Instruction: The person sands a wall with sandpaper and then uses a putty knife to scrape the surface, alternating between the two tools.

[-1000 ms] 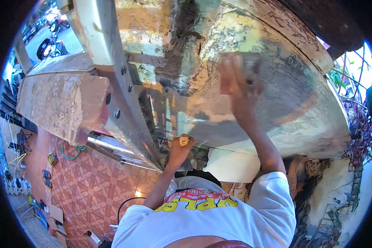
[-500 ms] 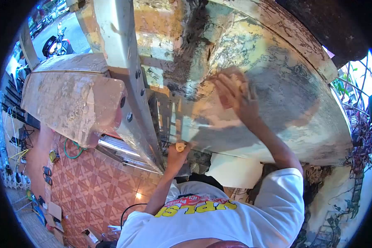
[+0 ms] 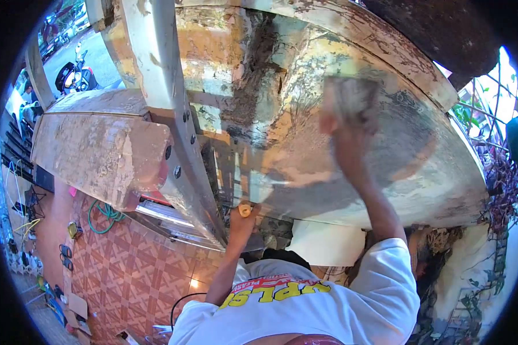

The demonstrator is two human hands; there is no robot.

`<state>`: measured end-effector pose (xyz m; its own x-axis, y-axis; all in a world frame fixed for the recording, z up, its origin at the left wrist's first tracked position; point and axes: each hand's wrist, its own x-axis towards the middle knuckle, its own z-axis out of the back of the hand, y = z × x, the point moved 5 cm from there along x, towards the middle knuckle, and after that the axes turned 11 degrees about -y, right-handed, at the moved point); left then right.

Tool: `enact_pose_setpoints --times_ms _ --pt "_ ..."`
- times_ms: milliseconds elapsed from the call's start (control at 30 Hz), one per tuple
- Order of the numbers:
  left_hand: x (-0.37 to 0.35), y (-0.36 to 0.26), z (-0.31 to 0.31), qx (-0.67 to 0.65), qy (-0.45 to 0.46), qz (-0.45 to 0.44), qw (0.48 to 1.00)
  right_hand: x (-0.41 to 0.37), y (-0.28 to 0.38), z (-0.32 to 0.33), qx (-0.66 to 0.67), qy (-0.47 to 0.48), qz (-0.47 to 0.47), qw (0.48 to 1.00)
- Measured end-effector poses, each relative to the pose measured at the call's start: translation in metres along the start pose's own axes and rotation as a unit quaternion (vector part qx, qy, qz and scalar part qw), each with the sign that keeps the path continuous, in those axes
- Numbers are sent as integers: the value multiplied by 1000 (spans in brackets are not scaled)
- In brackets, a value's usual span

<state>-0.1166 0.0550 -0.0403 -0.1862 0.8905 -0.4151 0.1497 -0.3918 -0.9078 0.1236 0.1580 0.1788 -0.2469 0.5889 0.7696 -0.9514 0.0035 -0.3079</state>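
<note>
My right hand (image 3: 354, 138), smeared by motion, reaches up against a large curved surface (image 3: 385, 178) of worn grey and yellowish paint. In it is a flat, rectangular piece that looks like sandpaper (image 3: 354, 95). Lower down, my left hand (image 3: 242, 224) is wrapped round a tool with a round, yellowish wooden handle (image 3: 245, 210); its working end does not show clearly. That hand is beside the lower edge of the curved surface, right of a pale upright post (image 3: 155, 69).
Left of the post juts a worn, mud-coloured panel (image 3: 98, 152). Below are patterned red tiles (image 3: 121, 259) with a green hose (image 3: 106, 217). A white sheet (image 3: 325, 242) is under the curved surface. Vines (image 3: 501, 178) hang at the right, and a motorbike (image 3: 77, 75) stands far left.
My right hand has swept up and to the right across the curved surface with the flat piece. My left hand keeps its hold on the handle. The view has shifted slightly.
</note>
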Motion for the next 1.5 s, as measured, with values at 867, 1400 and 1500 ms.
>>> enact_pose_setpoints --times_ms 867,1400,1500 --pt "12 21 -4 -11 11 26 1000 7 30 6 112 2 128 985" --pt "13 11 -15 -65 36 22 997 -5 46 -2 55 -82 129 987" --pt "10 12 -14 -16 10 14 1000 -4 43 0 34 -75 152 985"
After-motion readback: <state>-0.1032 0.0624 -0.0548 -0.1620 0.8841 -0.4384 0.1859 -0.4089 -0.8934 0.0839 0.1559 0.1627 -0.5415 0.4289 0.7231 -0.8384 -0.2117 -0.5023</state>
